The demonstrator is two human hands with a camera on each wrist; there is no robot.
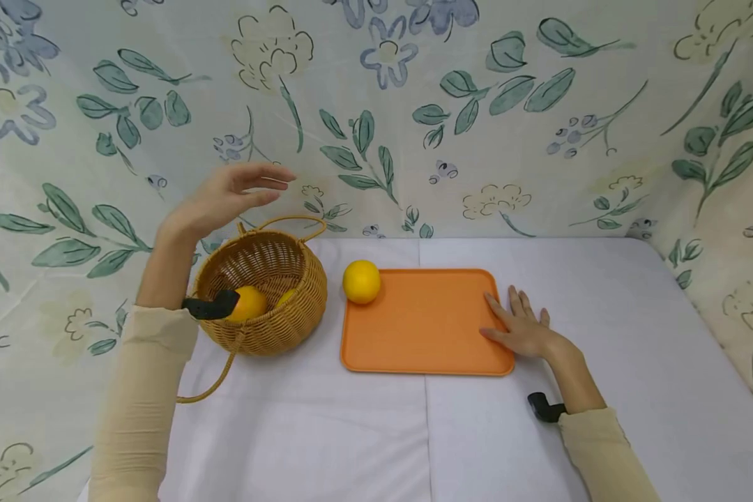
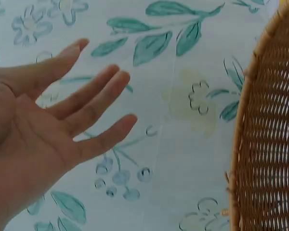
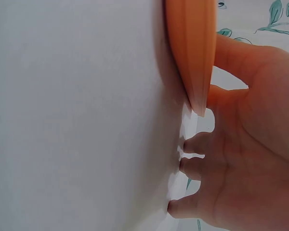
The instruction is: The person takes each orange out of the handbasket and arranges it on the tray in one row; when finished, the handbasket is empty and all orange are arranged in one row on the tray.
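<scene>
My left hand hovers above the wicker basket, its fingers loosely extended and holding nothing. The left wrist view shows the same hand with spread fingers, apart from the basket's rim. Inside the basket lie an orange fruit and part of a yellow one. On the upper left corner of an orange tray sits a round yellow-orange fruit. My right hand rests at the tray's right edge, thumb and index finger over the rim, the other fingertips touching the white cloth.
A white cloth covers the table. Behind it hangs a floral curtain. One basket handle hangs down toward the front left, and another stands at the back. Each wrist wears a black camera mount.
</scene>
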